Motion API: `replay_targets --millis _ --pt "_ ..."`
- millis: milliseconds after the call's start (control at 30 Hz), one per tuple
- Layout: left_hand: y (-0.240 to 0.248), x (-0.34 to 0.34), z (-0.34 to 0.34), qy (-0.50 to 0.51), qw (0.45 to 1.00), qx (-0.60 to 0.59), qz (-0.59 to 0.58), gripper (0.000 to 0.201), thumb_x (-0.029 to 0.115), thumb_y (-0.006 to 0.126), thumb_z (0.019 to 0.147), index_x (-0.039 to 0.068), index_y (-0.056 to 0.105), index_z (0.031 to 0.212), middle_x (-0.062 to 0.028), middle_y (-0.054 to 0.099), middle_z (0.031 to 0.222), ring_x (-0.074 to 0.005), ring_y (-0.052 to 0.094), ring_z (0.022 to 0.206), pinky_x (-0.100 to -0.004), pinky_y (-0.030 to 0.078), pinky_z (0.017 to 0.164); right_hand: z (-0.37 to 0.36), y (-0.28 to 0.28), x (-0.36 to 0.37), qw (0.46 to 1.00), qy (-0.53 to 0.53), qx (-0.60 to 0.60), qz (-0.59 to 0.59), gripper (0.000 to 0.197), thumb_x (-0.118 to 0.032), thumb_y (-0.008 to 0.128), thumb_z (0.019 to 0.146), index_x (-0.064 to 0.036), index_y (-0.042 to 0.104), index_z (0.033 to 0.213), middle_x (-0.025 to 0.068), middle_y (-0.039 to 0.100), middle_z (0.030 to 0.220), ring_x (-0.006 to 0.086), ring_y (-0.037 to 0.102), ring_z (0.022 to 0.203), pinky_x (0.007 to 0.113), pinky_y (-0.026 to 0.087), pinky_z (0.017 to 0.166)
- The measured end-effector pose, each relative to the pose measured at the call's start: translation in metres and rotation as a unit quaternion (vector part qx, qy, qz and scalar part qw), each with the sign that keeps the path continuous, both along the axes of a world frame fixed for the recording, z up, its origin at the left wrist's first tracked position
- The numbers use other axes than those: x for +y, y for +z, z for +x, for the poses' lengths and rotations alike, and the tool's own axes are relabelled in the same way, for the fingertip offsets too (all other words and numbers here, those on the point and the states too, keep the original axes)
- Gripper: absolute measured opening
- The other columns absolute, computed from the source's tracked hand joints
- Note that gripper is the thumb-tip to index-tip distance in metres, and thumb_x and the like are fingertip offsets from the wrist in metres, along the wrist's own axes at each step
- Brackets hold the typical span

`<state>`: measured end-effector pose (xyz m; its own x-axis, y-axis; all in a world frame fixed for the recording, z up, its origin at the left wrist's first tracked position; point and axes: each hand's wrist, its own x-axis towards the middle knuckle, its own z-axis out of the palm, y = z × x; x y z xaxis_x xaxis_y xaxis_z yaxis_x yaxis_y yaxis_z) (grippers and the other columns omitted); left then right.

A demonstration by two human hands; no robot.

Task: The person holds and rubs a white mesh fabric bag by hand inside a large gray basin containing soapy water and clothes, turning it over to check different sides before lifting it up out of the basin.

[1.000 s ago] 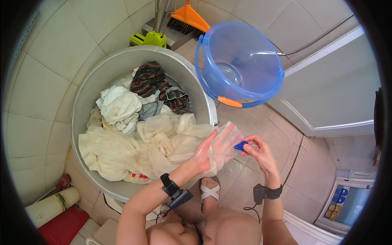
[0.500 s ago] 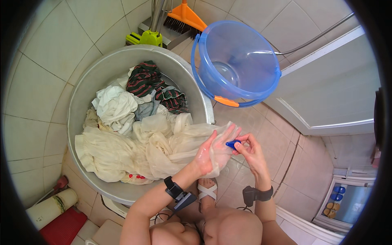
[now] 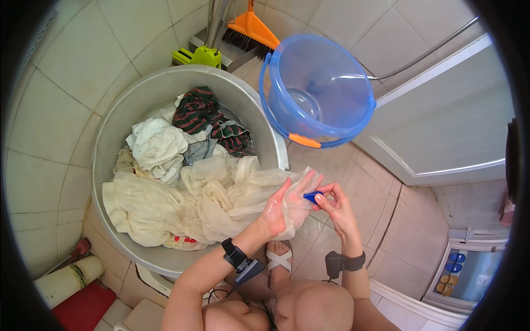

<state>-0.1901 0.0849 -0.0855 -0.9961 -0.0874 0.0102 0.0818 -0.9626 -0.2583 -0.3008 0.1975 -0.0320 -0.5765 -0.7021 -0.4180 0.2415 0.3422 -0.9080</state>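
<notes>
A sheer cream garment [image 3: 230,193] lies in the large metal tub [image 3: 105,132], and one end reaches over its right rim. My left hand [image 3: 281,208] is inside or under that end, palm up and fingers stretched out, with the thin wet cloth spread across it. Thumb and fingers of my right hand [image 3: 337,207] pinch a small dark-blue tapered plastic piece [image 3: 312,197]; its tip is at the cloth over my left fingers. I cannot make out exactly what the piece is. Red spots [image 3: 186,239] show on the garment's lower edge.
White cloths [image 3: 157,146] and dark striped cloth [image 3: 197,109] are heaped in the tub. Beyond it stand a blue translucent bucket [image 3: 353,71], an orange broom [image 3: 254,28] and a lime-green mop head [image 3: 201,57]. A pale door [image 3: 447,121] is at right.
The view has shifted slightly. My right hand and the blue piece have moved a touch left; my left hand stays spread under the cloth.
</notes>
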Motion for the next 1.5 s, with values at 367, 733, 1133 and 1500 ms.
replay_targets --millis 367,733,1133,1500 --pt "0.029 -0.025 0.037 0.044 0.998 -0.02 0.029 0.055 0.047 0.037 0.093 0.026 0.026 0.143 -0.0061 0.025 0.148 -0.028 0.028 0.133 -0.0505 0.019 0.108 -0.02 0.0 0.02 0.995 -0.058 0.077 0.002 0.018 -0.01 0.059 0.088 -0.0007 0.053 0.102 0.0062 0.055 0.09 0.0117 0.057 0.072 0.023 0.047 0.065" --pt "0.051 -0.048 0.073 0.131 0.99 -0.049 0.007 0.062 0.053 0.038 0.091 0.024 0.023 0.144 -0.0039 0.024 0.148 -0.0256 0.022 0.136 -0.0533 0.017 0.108 -0.002 0.028 0.019 0.804 0.086 0.541 0.229 0.037 -0.005 0.058 0.085 0.0002 0.049 0.12 0.0155 0.051 0.121 0.0264 0.057 0.102 0.035 0.046 0.085" --pt "0.028 -0.068 0.09 0.177 0.98 -0.073 -0.052 0.065 0.054 0.032 0.093 0.017 0.02 0.145 -0.0018 0.022 0.15 -0.0207 0.022 0.137 -0.0407 0.019 0.11 0.124 0.02 -0.093 0.705 0.461 0.536 -0.056 0.064 -0.039 0.042 0.091 0.0087 0.034 0.133 0.025 0.03 0.141 0.0371 0.025 0.134 0.048 0.016 0.11" --pt "0.005 -0.076 0.103 0.256 0.963 -0.081 -0.021 0.054 0.04 0.031 0.097 0.012 0.026 0.142 -0.0029 0.033 0.144 -0.0201 0.031 0.132 -0.0407 0.022 0.109 0.195 -0.056 -0.185 0.758 0.022 0.625 0.185 0.057 -0.029 0.044 0.087 0.0047 0.038 0.132 0.0199 0.038 0.138 0.0302 0.03 0.133 0.045 0.018 0.109"
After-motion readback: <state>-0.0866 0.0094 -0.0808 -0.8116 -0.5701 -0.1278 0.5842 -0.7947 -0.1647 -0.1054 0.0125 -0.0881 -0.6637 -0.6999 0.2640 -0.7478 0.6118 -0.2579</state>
